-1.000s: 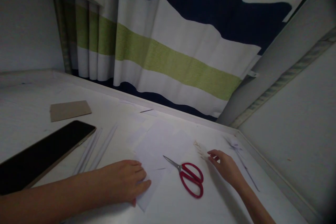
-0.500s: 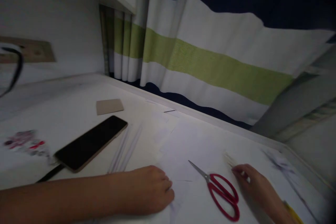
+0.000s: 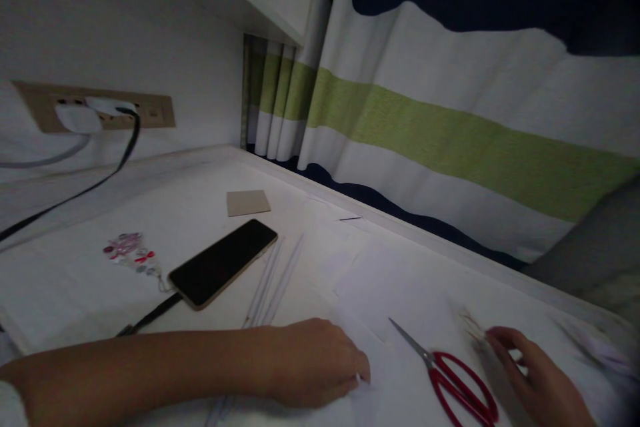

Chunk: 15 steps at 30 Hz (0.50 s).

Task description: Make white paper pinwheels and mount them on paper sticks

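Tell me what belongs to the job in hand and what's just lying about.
Likely the job: paper at left hand; thin pale pieces at right hand; red-handled scissors.
Probably just lying about: black phone; tan card; pink trinket.

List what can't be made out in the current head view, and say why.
All in the head view:
Left hand: its underside is hidden by the hand itself, so its grip is unclear.
Pale strips: partly hidden behind the left forearm.
Scissors: lower handle loop cut off by the bottom edge.
Pale wisps: blurred; whether the right hand holds them is unclear.
Pale object at far right: too blurred to identify.
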Tool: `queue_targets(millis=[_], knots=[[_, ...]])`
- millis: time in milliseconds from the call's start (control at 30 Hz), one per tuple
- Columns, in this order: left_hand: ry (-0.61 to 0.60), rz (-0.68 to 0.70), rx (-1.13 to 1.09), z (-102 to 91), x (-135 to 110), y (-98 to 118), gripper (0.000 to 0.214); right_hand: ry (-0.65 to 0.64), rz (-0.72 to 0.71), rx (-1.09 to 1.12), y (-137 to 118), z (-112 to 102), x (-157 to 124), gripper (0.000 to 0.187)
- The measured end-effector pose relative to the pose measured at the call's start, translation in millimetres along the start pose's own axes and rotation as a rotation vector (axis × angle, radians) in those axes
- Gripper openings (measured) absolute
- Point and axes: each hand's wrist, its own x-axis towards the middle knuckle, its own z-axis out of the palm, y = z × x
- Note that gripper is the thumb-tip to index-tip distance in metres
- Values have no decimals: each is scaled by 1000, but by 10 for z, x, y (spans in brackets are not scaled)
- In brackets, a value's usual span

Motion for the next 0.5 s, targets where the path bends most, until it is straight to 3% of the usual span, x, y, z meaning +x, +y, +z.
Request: queue_targets(millis=[67,300,500], knots=[[35,-52,-101,30,14,-20,23,-84,81,197,-99,-102,25,22],[45,-105,-276,120,57,-99,26,-73,175,442,-195,-147,53,32],[-3,-176,-387,124,90,-107,23,-80,235,596,-216,-145,17,29]])
